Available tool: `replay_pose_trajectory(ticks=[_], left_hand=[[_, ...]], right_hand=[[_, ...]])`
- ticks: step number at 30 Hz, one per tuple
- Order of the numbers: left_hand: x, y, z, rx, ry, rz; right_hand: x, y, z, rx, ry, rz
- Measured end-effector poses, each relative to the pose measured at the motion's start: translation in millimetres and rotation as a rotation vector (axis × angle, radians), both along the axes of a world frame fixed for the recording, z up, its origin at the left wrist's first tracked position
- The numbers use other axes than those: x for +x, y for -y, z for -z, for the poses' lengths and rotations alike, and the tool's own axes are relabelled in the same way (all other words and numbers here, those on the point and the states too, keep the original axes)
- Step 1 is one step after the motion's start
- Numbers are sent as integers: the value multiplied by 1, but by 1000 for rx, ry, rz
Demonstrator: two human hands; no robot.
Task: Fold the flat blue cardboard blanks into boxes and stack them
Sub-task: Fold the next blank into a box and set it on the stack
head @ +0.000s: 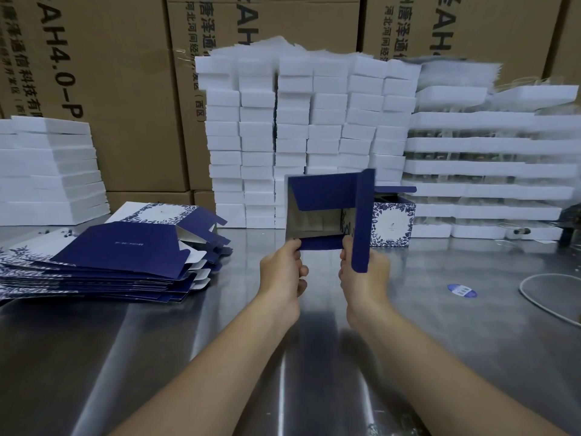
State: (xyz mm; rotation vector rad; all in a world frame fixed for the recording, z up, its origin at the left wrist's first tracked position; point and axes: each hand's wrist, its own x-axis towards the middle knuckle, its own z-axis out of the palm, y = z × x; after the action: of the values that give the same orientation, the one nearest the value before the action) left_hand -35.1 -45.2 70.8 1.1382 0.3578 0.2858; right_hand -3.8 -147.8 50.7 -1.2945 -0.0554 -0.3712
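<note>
A half-formed blue box (323, 196) is held up above the steel table (314, 341), its open end toward me and its flaps sticking out. My left hand (283, 272) pinches its lower left edge. My right hand (364, 278) grips its lower right corner, behind a long blue flap that hangs down. A pile of flat blue blanks (103, 256) with white floral print lies on the table at the left. One folded box (393, 225), its lid flap raised, stands just behind and to the right of the held one.
Stacks of white foam blocks (308, 136) and white trays (487, 171) line the back of the table, with more white stacks (47, 174) at far left. Brown cartons (125, 73) stand behind. A blue oval sticker (461, 291) and a white cable (547, 297) lie at the right.
</note>
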Motion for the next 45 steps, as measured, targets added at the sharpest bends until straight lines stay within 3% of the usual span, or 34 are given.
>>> replay_pose_trajectory(ticks=[3, 8, 14, 20, 26, 29, 37, 41, 45], left_hand=[[4, -6, -1, 2, 22, 9], [7, -11, -1, 18, 67, 38], [7, -6, 0, 49, 79, 91], [5, -3, 2, 116, 78, 173], [2, -2, 1, 143, 60, 231], [-2, 1, 2, 125, 63, 207], [0, 4, -3, 184, 60, 95], [-1, 0, -5, 182, 49, 59], [3, 4, -2, 239, 71, 22]], right_hand=[[2, 2, -1, 69, -62, -125], [-8, -6, -5, -65, -153, -370], [-20, -7, -15, 4, -32, -329], [-19, -5, -16, 146, -137, -416], [-22, -8, -18, 0, -133, -413], [-25, -6, -18, 201, -176, -536], [-12, -7, -17, 27, -179, -363], [-3, 0, -9, 96, -135, -196], [-1, 1, -9, 158, -118, -197]])
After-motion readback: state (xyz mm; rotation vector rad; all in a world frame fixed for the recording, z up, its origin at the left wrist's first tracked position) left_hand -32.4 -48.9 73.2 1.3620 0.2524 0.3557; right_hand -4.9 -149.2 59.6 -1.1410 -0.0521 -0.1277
